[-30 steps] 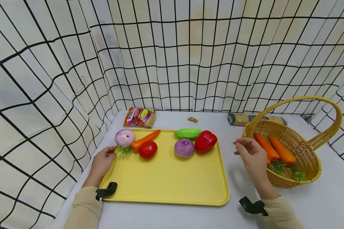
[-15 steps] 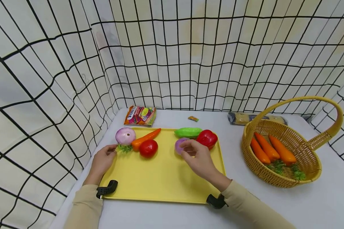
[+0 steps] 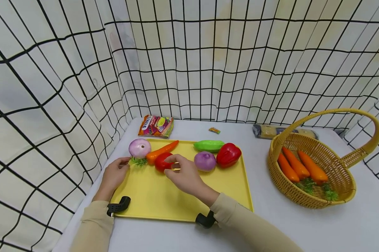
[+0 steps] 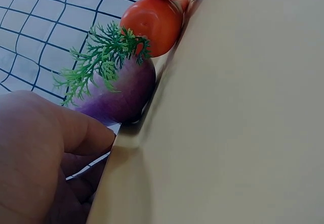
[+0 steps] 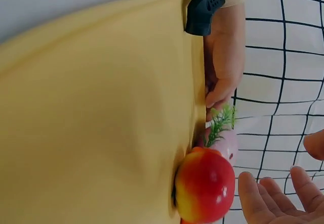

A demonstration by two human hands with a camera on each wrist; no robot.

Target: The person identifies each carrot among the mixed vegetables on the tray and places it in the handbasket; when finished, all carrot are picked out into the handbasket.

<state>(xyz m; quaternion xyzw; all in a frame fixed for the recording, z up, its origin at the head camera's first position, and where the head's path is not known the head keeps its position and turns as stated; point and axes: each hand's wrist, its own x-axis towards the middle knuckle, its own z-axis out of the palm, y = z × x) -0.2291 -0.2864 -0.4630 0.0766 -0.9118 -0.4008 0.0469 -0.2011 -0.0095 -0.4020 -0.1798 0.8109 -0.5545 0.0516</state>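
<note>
My left hand (image 3: 115, 174) grips the left rim of a yellow tray (image 4: 124, 178), thumb at the edge and fingers outside it. Over the tray hovers my right hand (image 3: 187, 175), its fingers spread (image 5: 251, 196) beside a round red fruit with a yellow patch (image 5: 206, 186). That fruit is partly hidden behind the fingers in the head view. An orange carrot (image 3: 159, 152) with a green frilly top lies behind it, and a pale purple onion (image 3: 140, 148) is at the tray's back left corner. Farther right on the tray are a purple onion (image 3: 205, 161), a red bell pepper (image 3: 228, 155) and a green ridged vegetable (image 3: 209, 146).
A wicker basket (image 3: 342, 182) with a tall handle stands on the right, with three carrots (image 3: 312, 167) inside. Behind the tray lie a candy bag (image 3: 156, 126), a small wrapped sweet (image 3: 214, 130) and a long clear packet (image 3: 268, 131). Black netting surrounds the table.
My right hand has moved left from beside the basket, past the purple onion, to the red fruit, carrying nothing. My left hand has kept its place at the tray's rim.
</note>
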